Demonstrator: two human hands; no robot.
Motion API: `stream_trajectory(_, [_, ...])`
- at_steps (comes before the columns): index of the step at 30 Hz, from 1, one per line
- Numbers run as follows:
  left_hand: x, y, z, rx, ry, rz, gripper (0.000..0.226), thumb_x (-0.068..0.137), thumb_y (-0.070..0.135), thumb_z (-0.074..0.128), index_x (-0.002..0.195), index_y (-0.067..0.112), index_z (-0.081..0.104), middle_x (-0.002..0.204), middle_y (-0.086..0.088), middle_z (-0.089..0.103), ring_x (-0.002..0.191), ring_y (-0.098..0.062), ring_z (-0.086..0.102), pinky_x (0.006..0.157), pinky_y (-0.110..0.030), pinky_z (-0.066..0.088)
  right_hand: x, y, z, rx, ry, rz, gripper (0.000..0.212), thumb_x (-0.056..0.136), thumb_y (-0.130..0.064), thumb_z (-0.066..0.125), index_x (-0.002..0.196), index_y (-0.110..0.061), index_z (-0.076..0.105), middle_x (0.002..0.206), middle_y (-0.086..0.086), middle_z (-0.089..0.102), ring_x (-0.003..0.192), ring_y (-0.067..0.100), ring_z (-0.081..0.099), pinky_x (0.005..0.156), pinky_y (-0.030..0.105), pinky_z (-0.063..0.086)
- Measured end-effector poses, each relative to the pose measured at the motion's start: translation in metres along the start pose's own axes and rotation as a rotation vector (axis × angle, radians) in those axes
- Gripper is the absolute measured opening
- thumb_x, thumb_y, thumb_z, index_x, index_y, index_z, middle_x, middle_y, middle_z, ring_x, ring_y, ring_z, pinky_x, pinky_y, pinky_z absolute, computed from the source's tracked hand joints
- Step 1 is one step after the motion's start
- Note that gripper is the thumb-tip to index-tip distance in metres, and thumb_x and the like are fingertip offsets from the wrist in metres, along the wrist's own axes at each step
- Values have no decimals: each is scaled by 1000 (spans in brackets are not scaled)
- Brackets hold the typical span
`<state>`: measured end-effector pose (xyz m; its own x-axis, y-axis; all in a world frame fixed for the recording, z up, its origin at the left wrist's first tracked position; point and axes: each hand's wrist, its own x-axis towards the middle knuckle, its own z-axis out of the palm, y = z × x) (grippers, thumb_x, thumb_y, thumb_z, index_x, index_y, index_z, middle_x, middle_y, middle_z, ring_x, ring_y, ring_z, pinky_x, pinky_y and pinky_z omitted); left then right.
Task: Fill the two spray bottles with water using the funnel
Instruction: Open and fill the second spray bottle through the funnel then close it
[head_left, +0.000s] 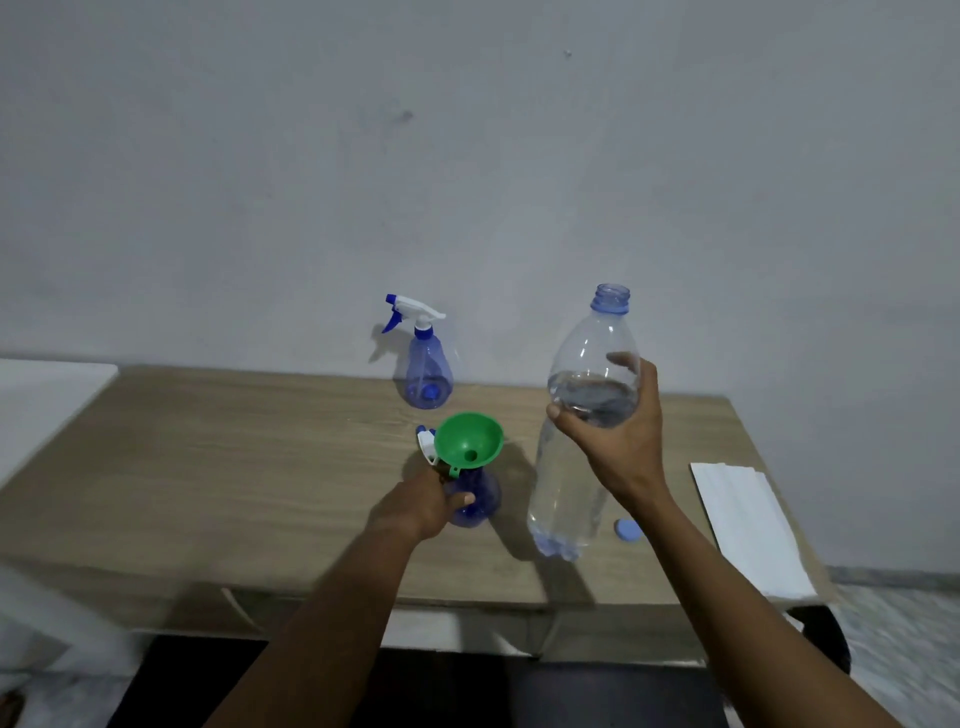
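Left hand (426, 501) grips the spray bottle (483, 499) under the funnel (467, 441), likely steadying it for pouring. Right hand (618, 431) grips the uncapped water bottle (571, 493) upright, right of the funnel. The second sprayer (427, 374) stands behind the funnel, head on.

Two spray bottles: the far spray bottle (427, 371) at the far edge of the one counter (208, 467), the near spray bottle (475, 501) mid-counter. One green funnel (467, 441). One loose trigger head (427, 446). One clear water bottle (582, 447). One blue cap (627, 530). One white folded sheet (748, 530), right edge. Two hands: left hand (421, 506), right hand (623, 441).
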<state>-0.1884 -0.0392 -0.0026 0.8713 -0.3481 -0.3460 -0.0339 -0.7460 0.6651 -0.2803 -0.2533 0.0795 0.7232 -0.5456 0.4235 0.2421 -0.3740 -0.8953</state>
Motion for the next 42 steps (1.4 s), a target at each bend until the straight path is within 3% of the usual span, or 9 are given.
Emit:
stream_trajectory(3, [0,-2,0,30,4,-2,54,87,38,74,134,20,52,120,-6,66,99,-23,60,81,-27,40,-7,-10,-5,-24,-105,17,76,67,-15,95,127,-26,50,121,-20,59,107,0,64,82,16,55])
stream_trajectory(7, [-1,0,-2,69,-16,-4,54,90,36,71,137,20,51,128,-8,64,117,-31,60,91,-32,44,-15,-15,-8,-23,-178,50,74,66,-10,94,123,-31,52,120,-7,63,100,3,68,80,17,55])
stream_trajectory(17, [-2,-1,-3,83,-30,-18,47,87,43,69,131,31,55,122,-7,67,111,-32,63,97,-39,49,-18,-13,-17,-81,-367,165,74,61,-22,96,123,-30,57,109,-3,69,94,14,71,81,33,61])
stream_trajectory(22, [3,-6,-2,61,-33,11,45,85,49,70,126,37,57,119,-4,69,108,-32,64,96,-42,50,-17,-9,-20,-70,-494,274,70,67,0,92,125,-16,56,108,10,68,85,14,73,68,27,59])
stream_trajectory(25, [3,-7,-2,38,-31,12,47,86,44,72,129,35,57,121,-5,68,111,-33,63,96,-40,49,-15,-6,-21,-36,-558,349,69,66,4,90,123,-15,56,99,13,67,77,13,71,66,34,61])
stream_trajectory(29, [6,-9,0,47,-26,7,45,87,44,71,129,34,58,122,-5,68,111,-32,63,94,-36,48,-12,0,-20,-54,-670,364,65,65,-6,89,120,-25,59,105,21,69,85,26,70,74,51,64])
stream_trajectory(34, [6,-8,0,39,-19,8,45,88,40,71,130,30,59,125,-6,68,114,-32,62,91,-34,46,-11,2,-20,-80,-785,385,60,68,-3,84,115,-30,58,90,-9,75,79,9,72,67,30,59])
stream_trajectory(38, [7,-10,1,30,-23,-4,46,86,46,72,129,34,58,122,-6,68,111,-33,63,95,-39,49,-11,6,-20,-122,-821,434,60,65,-11,84,117,-23,58,82,-9,75,77,11,71,69,27,56])
stream_trajectory(42, [10,-14,2,22,-27,4,47,82,51,71,125,40,58,122,-2,69,110,-33,64,97,-45,50,-10,5,-21,-175,-885,453,64,66,-16,85,124,-28,61,108,-8,76,99,15,73,85,30,59])
